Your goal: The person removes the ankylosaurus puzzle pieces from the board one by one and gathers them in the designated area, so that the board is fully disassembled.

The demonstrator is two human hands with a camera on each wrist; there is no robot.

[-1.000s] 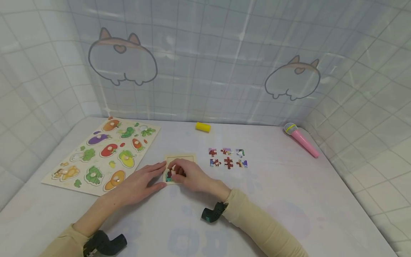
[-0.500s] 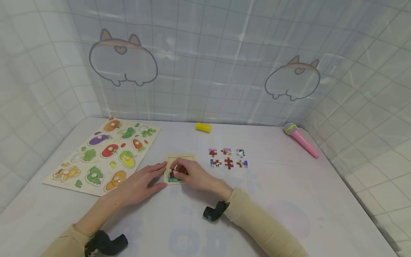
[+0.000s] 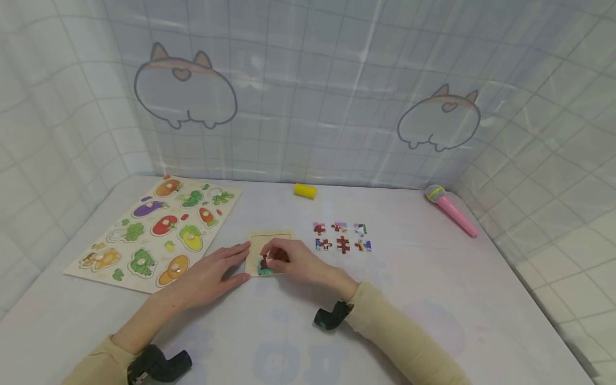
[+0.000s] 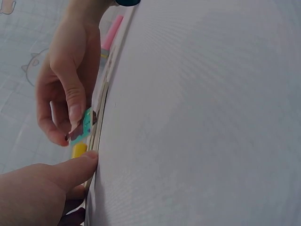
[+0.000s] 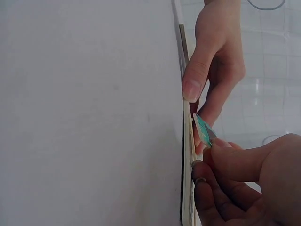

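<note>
My right hand (image 3: 299, 262) pinches a teal and dark-brown jigsaw piece (image 3: 264, 267) between thumb and fingertips, low over a small wooden puzzle board (image 3: 255, 240). In the right wrist view the piece (image 5: 203, 129) is tilted, one edge down near the board's surface. My left hand (image 3: 209, 275) touches the board's left side, thumb at the near corner and the other fingertips farther up the edge. From the left wrist view, the left thumb (image 4: 82, 167) presses at the board's edge. My right hand covers part of the board. Beside it lie several loose jigsaw pieces (image 3: 343, 244) in two rows.
A large vegetable peg puzzle (image 3: 159, 240) lies at the left, close to my left forearm. At the back stands out a yellow cylinder (image 3: 305, 191) on the table. A pink toy microphone (image 3: 452, 211) lies at the back right. Tiled-print walls enclose the table.
My right hand has shifted slightly to the right over the board, carrying the pinched jigsaw piece with it. The left hand stays at the board's edge.
</note>
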